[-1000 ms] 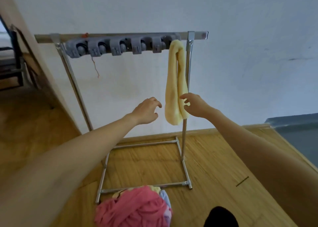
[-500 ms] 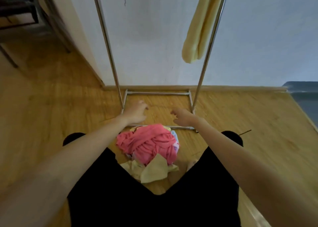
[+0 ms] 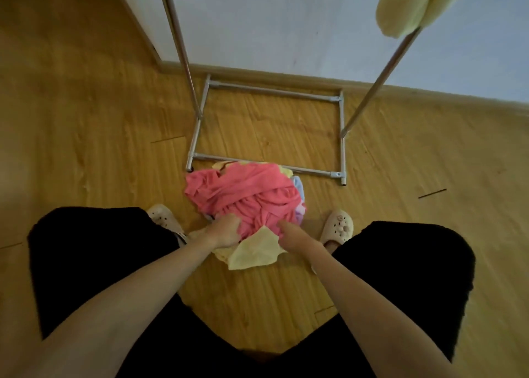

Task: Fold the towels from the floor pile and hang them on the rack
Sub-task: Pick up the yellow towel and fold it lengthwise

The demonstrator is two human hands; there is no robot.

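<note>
Pink crumpled towel tops the soft pile, left hand and right hand both gripping its folds.

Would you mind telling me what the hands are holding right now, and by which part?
Both the left hand and right hand grip the pink towel at its near edge, atop the floor pile.

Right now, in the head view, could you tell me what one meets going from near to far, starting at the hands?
Left hand and right hand, pink towel, rack base, baseboard, wall.
</note>
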